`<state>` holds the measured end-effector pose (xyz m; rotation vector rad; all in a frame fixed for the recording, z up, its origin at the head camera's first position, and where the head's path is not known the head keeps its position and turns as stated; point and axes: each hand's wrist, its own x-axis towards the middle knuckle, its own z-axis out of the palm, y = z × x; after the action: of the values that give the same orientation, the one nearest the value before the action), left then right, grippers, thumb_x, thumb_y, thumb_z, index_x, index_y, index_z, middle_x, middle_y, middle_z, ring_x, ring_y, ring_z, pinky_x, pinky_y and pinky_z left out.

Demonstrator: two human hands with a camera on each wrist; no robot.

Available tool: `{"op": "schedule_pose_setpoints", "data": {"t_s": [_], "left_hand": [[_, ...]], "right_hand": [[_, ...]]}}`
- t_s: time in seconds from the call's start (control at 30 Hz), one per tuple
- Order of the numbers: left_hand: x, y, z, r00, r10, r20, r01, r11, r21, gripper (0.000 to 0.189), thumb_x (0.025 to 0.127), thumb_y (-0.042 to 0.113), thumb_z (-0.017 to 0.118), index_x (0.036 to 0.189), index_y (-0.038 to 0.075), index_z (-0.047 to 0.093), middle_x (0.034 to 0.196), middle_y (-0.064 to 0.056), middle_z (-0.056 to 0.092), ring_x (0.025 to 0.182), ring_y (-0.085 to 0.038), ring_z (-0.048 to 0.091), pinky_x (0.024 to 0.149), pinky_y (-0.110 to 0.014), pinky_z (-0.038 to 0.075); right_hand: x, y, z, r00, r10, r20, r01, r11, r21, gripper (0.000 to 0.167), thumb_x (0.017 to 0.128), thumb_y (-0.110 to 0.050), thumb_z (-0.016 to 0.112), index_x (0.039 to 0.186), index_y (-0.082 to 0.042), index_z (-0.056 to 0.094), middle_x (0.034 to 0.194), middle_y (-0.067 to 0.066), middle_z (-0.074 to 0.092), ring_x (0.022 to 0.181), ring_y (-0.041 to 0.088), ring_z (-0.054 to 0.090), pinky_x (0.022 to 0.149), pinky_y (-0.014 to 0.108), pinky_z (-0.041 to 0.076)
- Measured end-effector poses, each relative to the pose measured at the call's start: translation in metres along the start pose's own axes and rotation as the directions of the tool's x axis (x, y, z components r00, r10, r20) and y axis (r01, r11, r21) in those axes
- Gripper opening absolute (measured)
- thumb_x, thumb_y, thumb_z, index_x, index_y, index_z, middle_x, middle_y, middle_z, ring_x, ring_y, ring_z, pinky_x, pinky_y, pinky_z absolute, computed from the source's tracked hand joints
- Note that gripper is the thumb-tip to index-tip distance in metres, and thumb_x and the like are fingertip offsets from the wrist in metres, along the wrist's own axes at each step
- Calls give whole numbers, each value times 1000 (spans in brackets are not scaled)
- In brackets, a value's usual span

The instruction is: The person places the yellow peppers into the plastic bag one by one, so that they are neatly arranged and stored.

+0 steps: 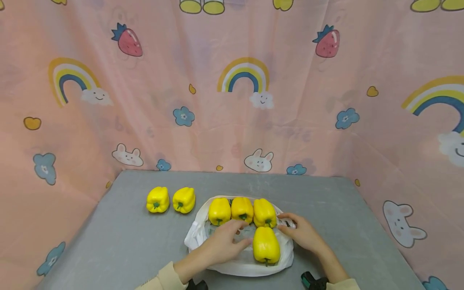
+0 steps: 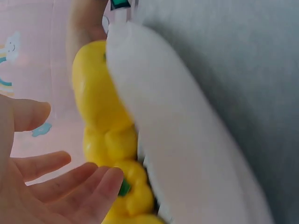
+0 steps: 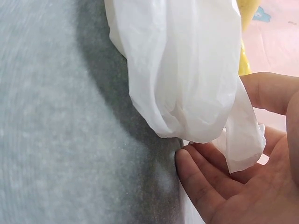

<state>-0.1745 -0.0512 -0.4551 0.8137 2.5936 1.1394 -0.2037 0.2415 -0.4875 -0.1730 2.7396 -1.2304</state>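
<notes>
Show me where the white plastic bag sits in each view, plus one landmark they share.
Head: the white plastic bag is at lower centre.
Left wrist: the bag slants from upper centre to lower right.
Right wrist: the bag fills the upper centre, reaching below the middle.
Shared landmark: the flat grey tabletop.

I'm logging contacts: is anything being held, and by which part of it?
The left grip holds nothing. The right grip is at a loose flap of the white bag; whether it pinches that flap cannot be told.
</notes>
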Motion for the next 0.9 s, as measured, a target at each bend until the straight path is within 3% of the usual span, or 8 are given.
{"op": "schedule_pose_setpoints", "data": {"t_s": [0.2,0.37,0.57,0.9], "left_hand": [[-4,-5,-22,996,49,-69,-45,997,69,38,102,33,63,130,8,64,122,-6,67,107,-22,64,85,-30,55],[-9,-10,-39,985,89,-148,-77,993,86,33,101,26,64,127,5,66,119,-9,68,105,-26,66,84,-33,57],[-14,-19,-57,948,170,-271,-132,979,152,28,100,16,66,124,2,66,117,-13,68,101,-26,66,80,-36,58],[-20,-38,-79,898,204,-389,-124,967,222,26,96,12,70,120,2,68,114,-13,69,101,-26,65,82,-42,59]], "right_hand": [[0,0,-1,1000,0,-2,0,1000,3,44,96,-36,69,130,-8,66,137,15,61,133,43,48,105,67,38],[1,-1,-1,1000,-3,-5,3,1000,1,43,96,-34,69,130,-8,66,136,15,62,133,44,49,106,67,39],[0,-1,0,1000,2,-2,-2,1000,-10,42,97,-34,69,130,-8,66,136,15,62,132,44,49,105,67,39],[-1,0,0,1000,-2,1,2,1000,4,42,97,-33,69,130,-7,66,136,15,62,133,44,48,105,67,38]]}}
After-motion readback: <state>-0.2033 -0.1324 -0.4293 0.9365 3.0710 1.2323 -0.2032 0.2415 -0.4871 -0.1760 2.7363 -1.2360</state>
